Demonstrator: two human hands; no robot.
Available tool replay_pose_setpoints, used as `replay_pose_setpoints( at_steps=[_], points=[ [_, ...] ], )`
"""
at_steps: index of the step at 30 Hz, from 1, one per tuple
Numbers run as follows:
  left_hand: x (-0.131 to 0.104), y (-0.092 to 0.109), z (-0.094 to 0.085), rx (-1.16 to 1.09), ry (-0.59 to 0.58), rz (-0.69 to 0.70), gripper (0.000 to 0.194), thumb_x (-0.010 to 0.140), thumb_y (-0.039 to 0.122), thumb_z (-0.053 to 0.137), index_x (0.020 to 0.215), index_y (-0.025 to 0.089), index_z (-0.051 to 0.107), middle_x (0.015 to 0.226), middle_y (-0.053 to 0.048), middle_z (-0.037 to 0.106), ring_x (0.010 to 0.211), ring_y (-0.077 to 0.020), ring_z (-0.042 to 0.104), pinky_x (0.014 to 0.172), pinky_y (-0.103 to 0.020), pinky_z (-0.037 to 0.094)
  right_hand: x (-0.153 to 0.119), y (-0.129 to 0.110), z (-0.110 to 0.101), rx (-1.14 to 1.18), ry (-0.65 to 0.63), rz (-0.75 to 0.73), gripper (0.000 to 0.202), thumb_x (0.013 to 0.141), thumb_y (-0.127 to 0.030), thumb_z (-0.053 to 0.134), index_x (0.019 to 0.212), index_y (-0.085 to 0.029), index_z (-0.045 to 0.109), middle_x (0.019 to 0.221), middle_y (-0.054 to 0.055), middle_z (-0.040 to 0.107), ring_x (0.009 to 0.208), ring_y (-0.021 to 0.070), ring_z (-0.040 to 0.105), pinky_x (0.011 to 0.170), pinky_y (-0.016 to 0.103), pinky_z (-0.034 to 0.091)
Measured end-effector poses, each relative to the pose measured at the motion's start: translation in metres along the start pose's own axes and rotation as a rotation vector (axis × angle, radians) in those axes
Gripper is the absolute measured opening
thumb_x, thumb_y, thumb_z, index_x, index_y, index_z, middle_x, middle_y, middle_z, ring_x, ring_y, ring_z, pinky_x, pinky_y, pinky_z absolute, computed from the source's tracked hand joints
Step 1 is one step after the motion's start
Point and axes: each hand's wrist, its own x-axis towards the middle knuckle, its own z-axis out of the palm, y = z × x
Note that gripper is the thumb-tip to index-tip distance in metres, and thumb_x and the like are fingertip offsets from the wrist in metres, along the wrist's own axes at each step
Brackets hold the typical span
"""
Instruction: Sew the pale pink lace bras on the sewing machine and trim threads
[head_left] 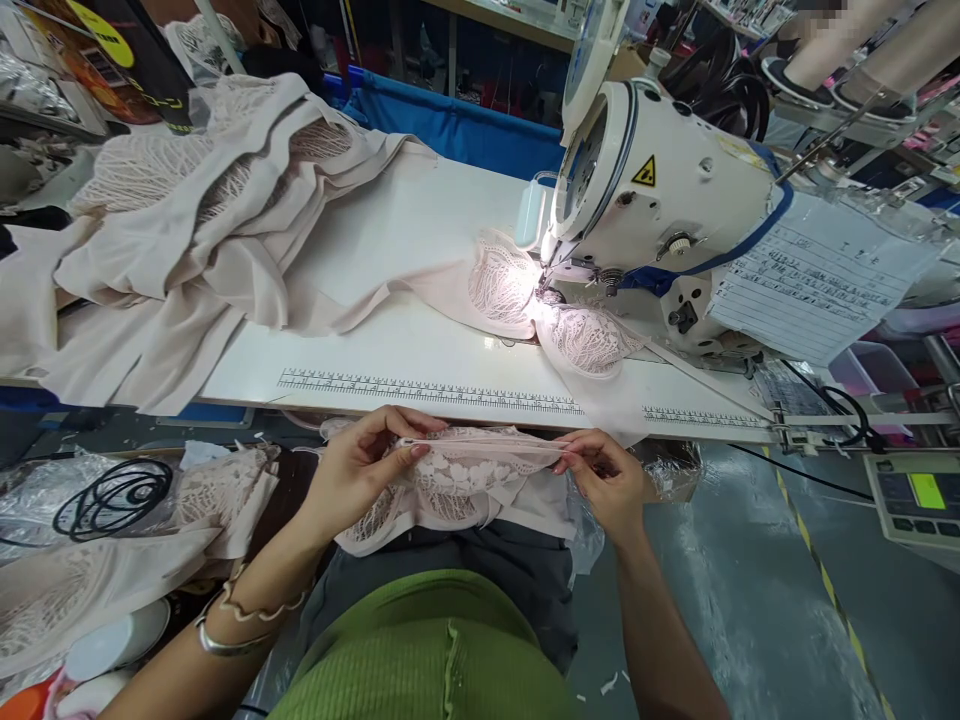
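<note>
Over my lap lies a pale pink lace bra [457,475]. At its upper edge, my left hand [375,450] pinches the fabric between thumb and fingers. My right hand [600,468] grips the same edge farther right, so a strip stretches between the two hands. On the table ahead, a second pale pink bra [585,338] sits with its middle under the needle area of a white sewing machine [645,180], lit by a bright lamp. Its wing trails left toward a heap of similar bras [187,220].
A ruler scale [427,393] runs along the front of the white table [375,350]. Handwritten paper [817,270] hangs on the machine. More lace pieces [90,580] and a coiled black cable [112,500] lie at left. A control panel [919,495] stands at right.
</note>
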Motion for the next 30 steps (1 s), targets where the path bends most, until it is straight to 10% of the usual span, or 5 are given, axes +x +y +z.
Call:
replay_pose_setpoints(
  at_steps=[7,19,30],
  points=[
    [0.002,0.001,0.001,0.026,-0.005,0.033,0.031,0.088,0.044,0.074,0.077,0.020,0.056,0.087,-0.009,0.076,0.077,-0.0194,0.070,0.065,-0.028,0.056,-0.001,-0.002,0.003,0.033,0.036,0.003,0.022,0.090,-0.038,0.072,0.075,-0.023,0.062,0.086,0.004,0.068,0.052,0.0122,0.061,0.040,0.026,0.046],
    [0.000,0.001,0.002,0.110,0.208,0.068,0.007,0.077,0.023,0.083,0.076,0.025,0.076,0.088,-0.001,0.074,0.088,-0.0194,0.068,0.085,-0.031,0.053,-0.002,-0.001,0.007,-0.155,0.152,-0.063,0.007,0.090,-0.030,0.072,0.092,-0.026,0.067,0.079,0.000,0.070,0.057,0.0144,0.066,0.054,0.028,0.057],
    [0.003,0.000,0.005,-0.002,0.180,0.099,0.010,0.074,0.017,0.084,0.074,0.023,0.076,0.081,-0.001,0.074,0.080,-0.0171,0.067,0.076,-0.029,0.054,0.006,-0.019,-0.009,-0.216,-0.029,-0.035,0.015,0.092,-0.032,0.068,0.080,-0.023,0.069,0.066,0.000,0.065,0.052,0.0136,0.058,0.048,0.025,0.044]
  ],
)
